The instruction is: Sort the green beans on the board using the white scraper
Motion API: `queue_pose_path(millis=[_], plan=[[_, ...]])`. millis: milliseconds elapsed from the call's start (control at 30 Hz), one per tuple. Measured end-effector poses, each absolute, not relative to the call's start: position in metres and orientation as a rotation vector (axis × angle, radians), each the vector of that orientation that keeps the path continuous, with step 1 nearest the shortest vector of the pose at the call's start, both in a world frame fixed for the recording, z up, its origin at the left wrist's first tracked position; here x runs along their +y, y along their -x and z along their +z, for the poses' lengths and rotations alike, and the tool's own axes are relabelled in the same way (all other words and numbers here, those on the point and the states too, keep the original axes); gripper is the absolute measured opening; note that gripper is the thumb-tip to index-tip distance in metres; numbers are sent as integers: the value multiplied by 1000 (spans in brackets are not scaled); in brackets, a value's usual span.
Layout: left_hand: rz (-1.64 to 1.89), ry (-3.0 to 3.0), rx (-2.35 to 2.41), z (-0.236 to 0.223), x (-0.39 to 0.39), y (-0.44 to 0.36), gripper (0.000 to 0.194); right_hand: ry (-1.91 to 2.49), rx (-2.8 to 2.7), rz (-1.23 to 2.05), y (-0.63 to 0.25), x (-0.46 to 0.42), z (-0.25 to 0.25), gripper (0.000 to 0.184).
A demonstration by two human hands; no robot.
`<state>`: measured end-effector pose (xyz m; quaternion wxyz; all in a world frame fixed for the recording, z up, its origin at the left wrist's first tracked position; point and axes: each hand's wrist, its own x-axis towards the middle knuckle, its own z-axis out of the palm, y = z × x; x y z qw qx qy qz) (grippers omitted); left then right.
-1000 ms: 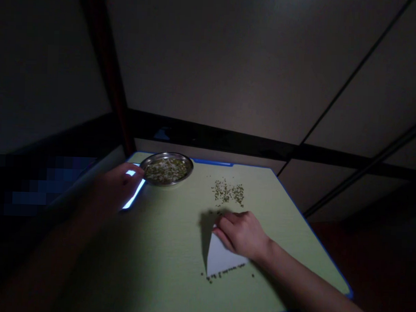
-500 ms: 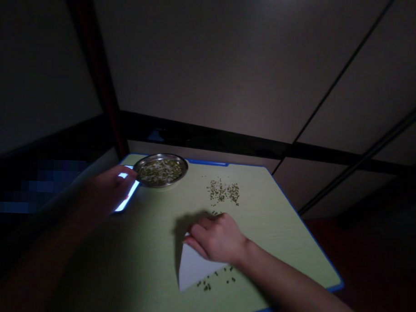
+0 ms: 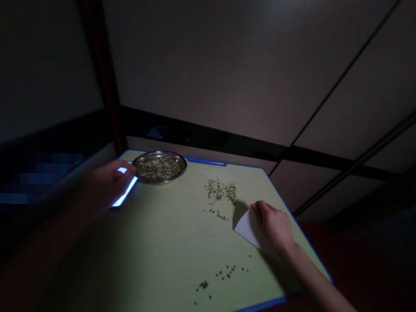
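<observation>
Pinched a white paper [image 3: 250, 230] in the right hand [image 3: 275, 224], fingers bunched at its top edge, over the right part of a pale green, blue-edged table [image 3: 167, 245]. Reached the left hand [image 3: 108, 180] to the left rim of a round metal plate [image 3: 185, 168] at the table's far left; could not tell whether gripping or only touching. Saw small green beans [image 3: 160, 168] spread in the plate, a loose patch [image 3: 221, 190] right of it, and scattered beans [image 3: 227, 272] toward the near edge. Glimpsed a lit phone [image 3: 126, 192] beside the left hand, just beside the plate.
</observation>
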<state>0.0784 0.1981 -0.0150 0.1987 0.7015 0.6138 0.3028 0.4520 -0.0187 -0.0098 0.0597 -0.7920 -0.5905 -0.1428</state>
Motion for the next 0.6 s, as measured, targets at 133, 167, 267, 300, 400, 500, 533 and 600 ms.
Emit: queue_pose_path(millis=[133,167,267,300,400,500,533,600], plan=[[848,-1932,1726,-15,199,-78,38,2320,-1862,-345,-432,-18,-26,38],[842,-1934,1722,-16,199,-78,39,2266,-1905,-330,-422,-15,-28,38],[821,-1948,1721,-15,198,-76,40,2105,-2032,-323,-390,-5,-30,38],[811,-1945,1723,-15,198,-76,40,2052,-2074,-326,-380,-2,-30,38],[812,-1948,1742,-14,196,-76,40,1882,-2194,-334,-358,2,-31,38],[825,-1967,1750,-15,198,-75,39,1725,-2300,-342,-345,0,-30,38],[826,-1959,1751,-16,199,-75,38,1681,-2334,-342,-342,-1,-29,38],[828,-1921,1756,-19,202,-74,39,1602,-2395,-338,-340,-5,-27,38]])
